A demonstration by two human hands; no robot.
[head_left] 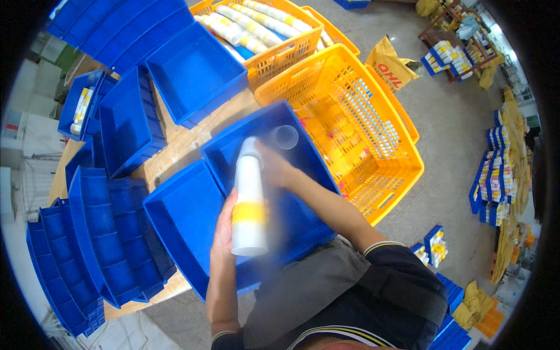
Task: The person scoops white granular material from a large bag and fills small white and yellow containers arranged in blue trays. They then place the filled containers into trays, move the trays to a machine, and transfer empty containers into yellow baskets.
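My left hand (224, 224) is closed round the lower part of a long stack of white cups (249, 186) with a yellow band, held tilted over the blue bins. At the far end of that stack is my right hand (273, 166), smeared by motion, so its fingers cannot be made out. A pale, translucent cup end (249, 144) shows beside it, also blurred. Inside the blue bin (219, 153) under my hands lies a clear round cup (285, 137), near its far corner. Another blue bin (160, 201) adjoins it on the left.
A yellow crate (402, 169) with small pink bits inside stands to the right. Behind it, another yellow crate (315, 29) holds several wrapped cup stacks (265, 26). More blue bins (195, 70) crowd the wooden table (175, 149). A yellow bag (388, 63) sits on the floor.
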